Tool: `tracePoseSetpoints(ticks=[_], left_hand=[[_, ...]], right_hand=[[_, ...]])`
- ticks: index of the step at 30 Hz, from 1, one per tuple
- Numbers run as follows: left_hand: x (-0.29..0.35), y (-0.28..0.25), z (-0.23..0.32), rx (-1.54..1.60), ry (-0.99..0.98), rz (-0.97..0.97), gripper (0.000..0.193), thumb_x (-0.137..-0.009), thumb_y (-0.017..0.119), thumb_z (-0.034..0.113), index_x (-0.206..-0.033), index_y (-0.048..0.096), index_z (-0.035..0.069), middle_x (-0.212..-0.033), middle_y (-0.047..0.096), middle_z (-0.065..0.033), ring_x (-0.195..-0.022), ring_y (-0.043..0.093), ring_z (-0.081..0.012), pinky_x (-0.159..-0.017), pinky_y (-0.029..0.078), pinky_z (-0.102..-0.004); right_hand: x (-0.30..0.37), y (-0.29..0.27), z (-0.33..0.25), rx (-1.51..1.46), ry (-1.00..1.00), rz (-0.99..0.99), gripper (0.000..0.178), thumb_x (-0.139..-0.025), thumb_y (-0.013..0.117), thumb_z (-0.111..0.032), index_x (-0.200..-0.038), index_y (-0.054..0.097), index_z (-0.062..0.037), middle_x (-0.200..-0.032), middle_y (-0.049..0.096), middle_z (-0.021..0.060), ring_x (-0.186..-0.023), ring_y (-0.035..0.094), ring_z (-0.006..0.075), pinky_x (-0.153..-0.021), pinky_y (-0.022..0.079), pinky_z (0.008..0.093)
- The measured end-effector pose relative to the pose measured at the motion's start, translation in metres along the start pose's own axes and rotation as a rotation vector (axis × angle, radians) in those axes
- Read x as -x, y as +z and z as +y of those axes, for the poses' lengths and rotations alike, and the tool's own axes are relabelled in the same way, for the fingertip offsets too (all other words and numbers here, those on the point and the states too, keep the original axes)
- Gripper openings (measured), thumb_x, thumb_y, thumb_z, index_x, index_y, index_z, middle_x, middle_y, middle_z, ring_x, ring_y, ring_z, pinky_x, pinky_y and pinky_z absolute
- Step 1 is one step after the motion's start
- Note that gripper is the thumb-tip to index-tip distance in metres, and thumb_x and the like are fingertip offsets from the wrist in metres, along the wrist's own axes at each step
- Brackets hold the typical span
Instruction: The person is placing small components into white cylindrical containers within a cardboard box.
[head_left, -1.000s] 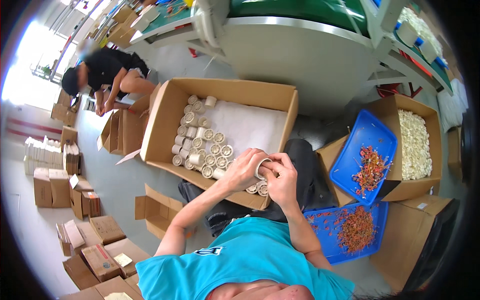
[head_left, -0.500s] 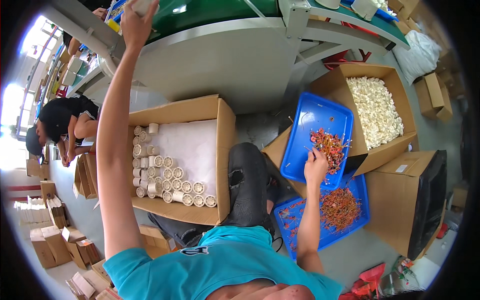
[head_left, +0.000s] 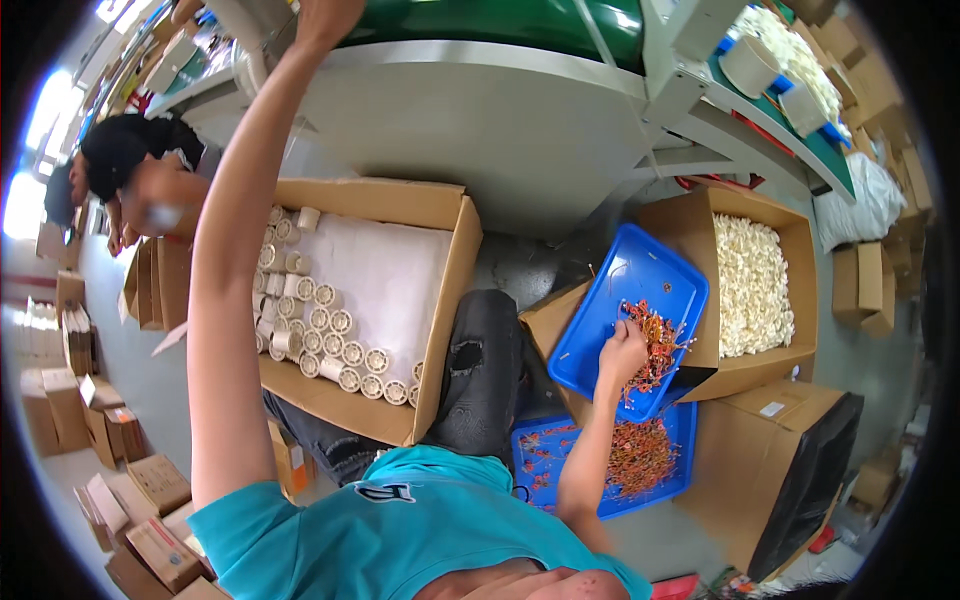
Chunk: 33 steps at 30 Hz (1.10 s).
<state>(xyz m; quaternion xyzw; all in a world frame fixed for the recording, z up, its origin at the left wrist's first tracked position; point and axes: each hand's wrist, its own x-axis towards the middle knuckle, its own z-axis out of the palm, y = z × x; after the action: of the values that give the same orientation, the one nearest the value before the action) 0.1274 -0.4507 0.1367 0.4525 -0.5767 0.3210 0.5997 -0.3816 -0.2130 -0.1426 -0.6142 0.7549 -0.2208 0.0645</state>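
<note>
My left arm reaches up and away past a carton, and my left hand (head_left: 328,18) is cut off by the top edge beside the green belt (head_left: 500,18). Its fingers are out of the picture. Over the upper blue tray (head_left: 590,335), my right hand (head_left: 625,355) is closed in a pinch at the edge of a heap of small orange-red parts with thin wire leads (head_left: 655,345). Whatever lies between its fingertips is too small to make out. In the carton (head_left: 440,330) before my lap, white ribbed cylindrical parts (head_left: 330,320) stand and lie on a pale liner.
A lower blue tray (head_left: 685,440) holds more orange-red wired parts. Behind the trays stands a carton full of small white pieces (head_left: 750,290). The conveyor's grey side panel (head_left: 450,130) runs across the front. At the left, another person (head_left: 140,170) bends near cartons.
The view has shifted. My left hand, which showed a whitish thing in its fingers, now runs out of the picture. My right hand stays at the heap, its fingers drawn closer together.
</note>
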Motion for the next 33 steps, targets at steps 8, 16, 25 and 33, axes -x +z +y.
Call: tracePoseSetpoints(ticks=[8, 16, 25, 33], left_hand=[[0.244, -0.231, 0.104, -0.054, -0.136, -0.909, 0.042, -0.082, 0.073, 0.016, -0.120, 0.056, 0.009, -0.115, 0.060, -0.0146, -0.109, 0.057, -0.0356, -0.095, 0.044, -0.0482], [0.378, -0.336, 0.136, -0.015, -0.353, -1.862, 0.074, -0.083, 0.060, 0.067, -0.123, 0.059, 0.005, -0.112, 0.060, -0.0219, -0.106, 0.057, -0.0390, -0.094, 0.044, -0.0496], [0.405, -0.315, 0.141, 0.181, -0.336, -2.228, 0.076, -0.072, 0.075, 0.065, -0.110, 0.068, -0.001, -0.107, 0.069, -0.0212, -0.100, 0.067, -0.0378, -0.088, 0.052, -0.0461], [0.245, -0.347, 0.174, 1.437, -1.724, -0.909, 0.076, -0.092, 0.070, 0.022, -0.153, 0.028, 0.002, -0.134, 0.059, -0.0156, -0.122, 0.058, -0.0265, -0.104, 0.045, -0.0406]], right_hand=[[0.027, -0.099, -0.009, -1.114, 0.431, -0.088, 0.033, -0.083, 0.066, 0.005, -0.116, 0.061, 0.0077, -0.091, 0.067, 0.0143, -0.070, 0.066, 0.0177, -0.063, 0.054, 0.0261], [0.023, -0.115, 0.015, -0.131, 0.097, -0.129, 0.038, -0.085, 0.060, 0.006, -0.123, 0.062, 0.0051, -0.082, 0.066, 0.0112, -0.069, 0.063, 0.0163, -0.065, 0.055, 0.0316], [0.071, -0.119, -0.054, -0.882, 0.199, 0.053, 0.031, -0.089, 0.064, 0.002, -0.118, 0.062, 0.0103, -0.087, 0.067, 0.0124, -0.073, 0.066, 0.0170, -0.065, 0.057, 0.0278], [0.114, -0.111, -0.153, -1.448, 0.182, -0.672, 0.025, -0.088, 0.061, 0.009, -0.113, 0.066, 0.0103, -0.102, 0.070, 0.0165, -0.086, 0.071, 0.0234, -0.076, 0.061, 0.0328]])
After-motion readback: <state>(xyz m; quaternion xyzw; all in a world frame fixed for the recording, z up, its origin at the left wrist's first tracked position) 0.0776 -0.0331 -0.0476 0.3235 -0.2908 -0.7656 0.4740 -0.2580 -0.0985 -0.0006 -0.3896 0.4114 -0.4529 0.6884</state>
